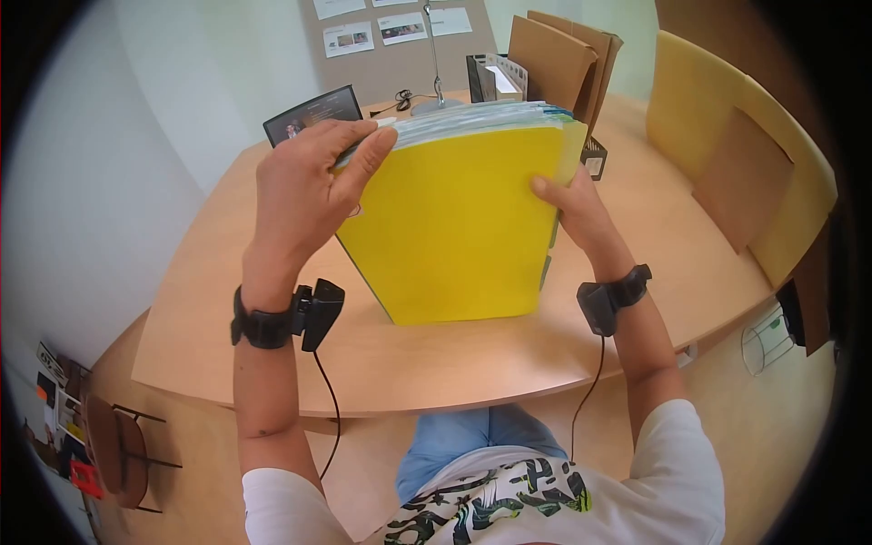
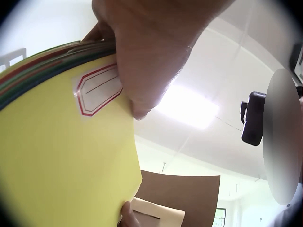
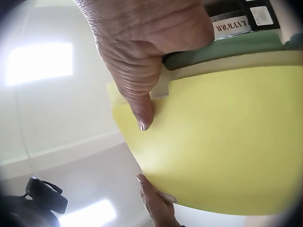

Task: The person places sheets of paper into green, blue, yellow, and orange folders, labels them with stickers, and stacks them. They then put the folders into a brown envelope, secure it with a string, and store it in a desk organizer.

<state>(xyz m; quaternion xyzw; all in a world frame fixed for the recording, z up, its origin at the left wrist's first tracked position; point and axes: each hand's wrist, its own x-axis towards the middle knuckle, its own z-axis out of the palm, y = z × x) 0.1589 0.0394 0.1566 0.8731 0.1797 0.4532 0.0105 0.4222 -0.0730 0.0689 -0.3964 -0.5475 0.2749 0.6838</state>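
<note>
A thick stack of folders with a yellow front cover (image 1: 450, 227) stands on its lower edge on the wooden table (image 1: 272, 345), tilted toward me. My left hand (image 1: 309, 182) grips its upper left corner, fingers curled over the top edges and thumb on the yellow cover. The right hand (image 1: 572, 209) holds the right edge, thumb on the front. In the left wrist view the yellow folder (image 2: 61, 161) carries a red-bordered label (image 2: 97, 90) beside my left hand (image 2: 142, 52). The right wrist view shows my right thumb (image 3: 142, 109) pressed on the yellow cover (image 3: 213, 142).
Behind the stack stand brown cardboard file holders (image 1: 559, 59), a desk organiser (image 1: 495, 77), a lamp base (image 1: 436, 104) and a dark tablet (image 1: 313, 113). A yellow chair (image 1: 745, 154) is at the right. A small chair (image 1: 118, 445) stands on the floor at lower left.
</note>
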